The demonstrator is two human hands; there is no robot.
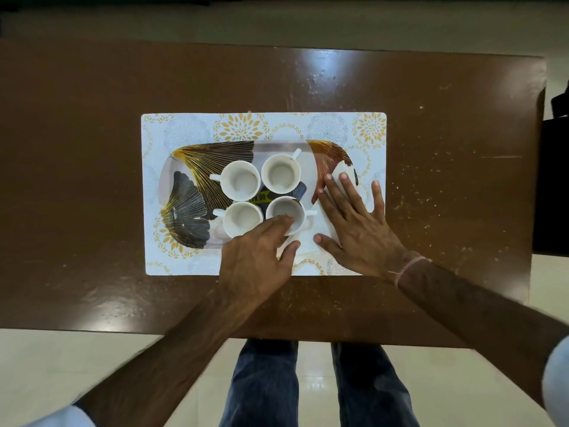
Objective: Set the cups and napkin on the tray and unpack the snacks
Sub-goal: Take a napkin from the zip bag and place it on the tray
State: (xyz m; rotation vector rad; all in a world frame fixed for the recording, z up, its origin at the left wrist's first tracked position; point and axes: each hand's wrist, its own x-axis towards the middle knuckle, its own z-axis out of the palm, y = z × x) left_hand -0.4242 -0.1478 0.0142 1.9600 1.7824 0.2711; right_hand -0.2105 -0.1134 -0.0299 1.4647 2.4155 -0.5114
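Note:
A leaf-patterned tray [184, 192] lies on a white floral placemat [240, 127] in the middle of the table. Several white cups stand on it in a square: back left [241, 183], back right [280, 174], front left [241, 217] and front right [284, 211]. My left hand [258, 257] rests its fingers on the near rim of the front right cup, thumb on the napkin's near corner. A white napkin [324, 223] lies on the tray's right end. My right hand [357, 223] lies flat on it with fingers spread. No snacks are in view.
The brown wooden table [92, 149] is scuffed on its right half. A dark object [554, 180] stands beyond the table's right edge. My legs in jeans [264, 386] show below the near table edge, over a pale tiled floor.

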